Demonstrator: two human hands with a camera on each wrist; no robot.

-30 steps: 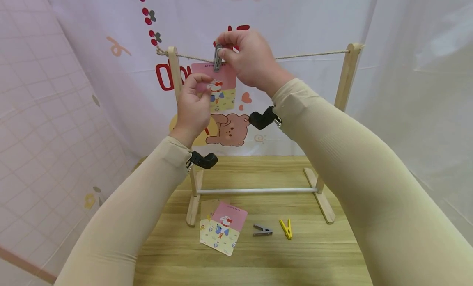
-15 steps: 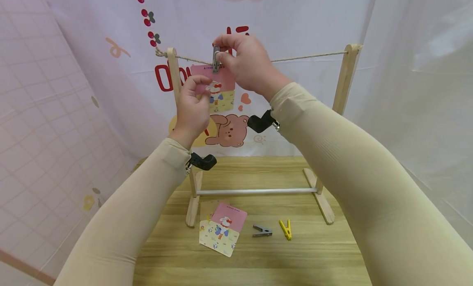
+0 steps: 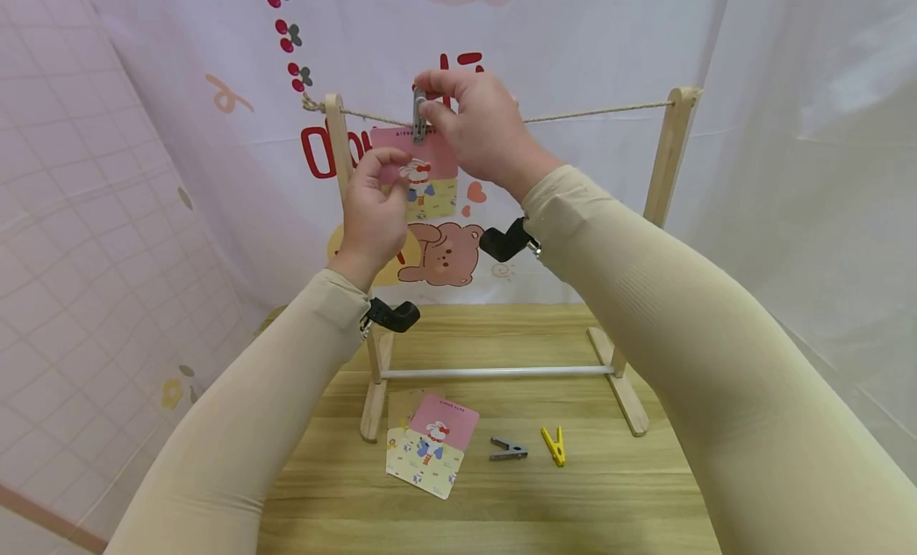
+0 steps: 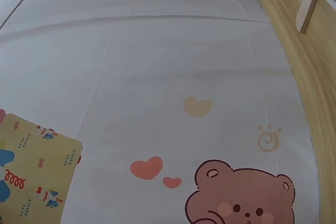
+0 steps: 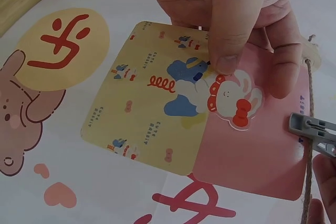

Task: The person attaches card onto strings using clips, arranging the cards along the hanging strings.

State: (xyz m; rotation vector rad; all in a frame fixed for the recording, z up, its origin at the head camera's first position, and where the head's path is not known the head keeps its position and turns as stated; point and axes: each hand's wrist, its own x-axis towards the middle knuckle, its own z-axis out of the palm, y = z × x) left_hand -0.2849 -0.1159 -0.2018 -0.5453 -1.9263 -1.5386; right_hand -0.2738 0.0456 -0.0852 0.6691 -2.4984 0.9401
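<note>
Pink above and pale yellow below, the card (image 5: 157, 87) is upright at the left part of the rope (image 3: 602, 111), and the right wrist view shows most plainly how a grey clip (image 5: 307, 125) lies across that rope and overlaps the card's pink top edge. The left wrist view catches just a yellow corner of it, beside hearts and a bear (image 4: 241, 195) printed on the white backdrop (image 4: 157, 72). The head view alone takes in the tabletop (image 3: 501, 511), where a second grey clip (image 3: 509, 449) lies near a yellow clip (image 3: 555, 447), and a matching card (image 3: 433, 443) overlaps a partly hidden card (image 3: 397, 412). Both arms reach up and forward. The right hand (image 3: 481, 123) pinches the grey clip from above, its fingers bent around the clip's upper end. The left hand (image 3: 376, 209), lower, grips the card by its side, thumb across the printed face. That face carries a white rabbit with a red bow and blue shapes, small repeated figures filling the yellow half; it looks flat and smooth.
</note>
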